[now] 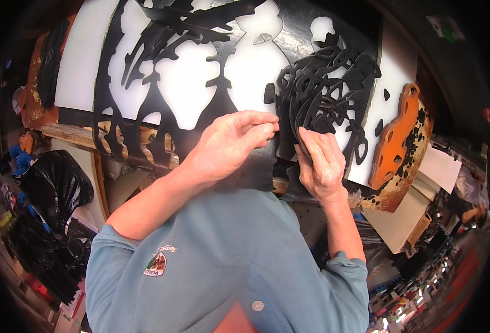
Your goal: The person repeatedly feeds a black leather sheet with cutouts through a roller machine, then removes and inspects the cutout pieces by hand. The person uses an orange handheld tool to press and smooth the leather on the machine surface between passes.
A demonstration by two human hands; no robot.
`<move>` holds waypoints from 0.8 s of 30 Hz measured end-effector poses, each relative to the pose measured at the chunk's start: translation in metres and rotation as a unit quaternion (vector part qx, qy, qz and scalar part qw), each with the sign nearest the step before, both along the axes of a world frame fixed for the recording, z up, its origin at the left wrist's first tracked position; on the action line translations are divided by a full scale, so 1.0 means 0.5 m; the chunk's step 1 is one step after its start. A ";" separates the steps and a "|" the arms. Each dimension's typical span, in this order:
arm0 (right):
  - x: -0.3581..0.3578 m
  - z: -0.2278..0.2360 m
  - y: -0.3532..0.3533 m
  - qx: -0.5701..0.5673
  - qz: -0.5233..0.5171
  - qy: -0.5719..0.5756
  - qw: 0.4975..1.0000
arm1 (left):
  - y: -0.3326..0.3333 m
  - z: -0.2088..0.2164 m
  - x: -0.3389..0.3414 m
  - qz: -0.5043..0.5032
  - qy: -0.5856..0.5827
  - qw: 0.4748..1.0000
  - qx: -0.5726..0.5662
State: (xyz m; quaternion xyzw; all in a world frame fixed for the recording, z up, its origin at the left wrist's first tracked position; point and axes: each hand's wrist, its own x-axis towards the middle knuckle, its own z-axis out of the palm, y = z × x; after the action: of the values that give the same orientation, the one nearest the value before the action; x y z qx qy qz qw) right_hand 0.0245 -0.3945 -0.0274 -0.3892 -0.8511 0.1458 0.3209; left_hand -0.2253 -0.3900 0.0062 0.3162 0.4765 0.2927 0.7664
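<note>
My right hand (pixel 322 164) is closed, its thumb and fingers pinching the lower edge of a stack of black cut-out pieces (pixel 311 94) made of flat, rubber-like sheet. Many of these pieces are looped or holed, and they lie heaped on one another. Just to the left, my left hand (pixel 234 141) hovers with thumb and fingertips pressed together; whether anything small is between them is hidden. Under and beyond it spreads a black sheet (pixel 164 119) with large openings cut through it, hanging over the table's near edge.
A white board (pixel 84 61) shows beneath the black sheet. More black strips (pixel 184 25) lie tangled at the far side. On the right rests an orange lobed block (pixel 394 139) with holes, near scattered black scraps. A black plastic bag (pixel 59 180) stands at lower left.
</note>
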 end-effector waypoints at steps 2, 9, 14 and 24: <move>-0.004 -0.003 -0.005 -0.007 -0.005 -0.010 1.000 | -0.001 0.002 0.011 -0.004 0.027 0.999 0.017; -0.011 0.026 0.002 -0.068 -0.055 0.066 0.994 | 0.004 -0.002 0.033 0.061 -0.057 0.997 -0.005; 0.013 0.050 -0.004 -0.399 -0.146 0.321 0.846 | 0.005 -0.009 0.055 0.060 -0.033 0.996 0.056; -0.005 0.006 0.037 -0.481 -0.087 0.443 0.751 | 0.028 -0.032 0.078 0.053 0.148 0.908 0.389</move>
State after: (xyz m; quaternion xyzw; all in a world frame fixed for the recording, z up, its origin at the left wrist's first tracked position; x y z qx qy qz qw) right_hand 0.0222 -0.3762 -0.0242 -0.4560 -0.3932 0.6639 0.4435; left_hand -0.1861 -0.3759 -0.0098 0.6031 0.4490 0.4448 0.4867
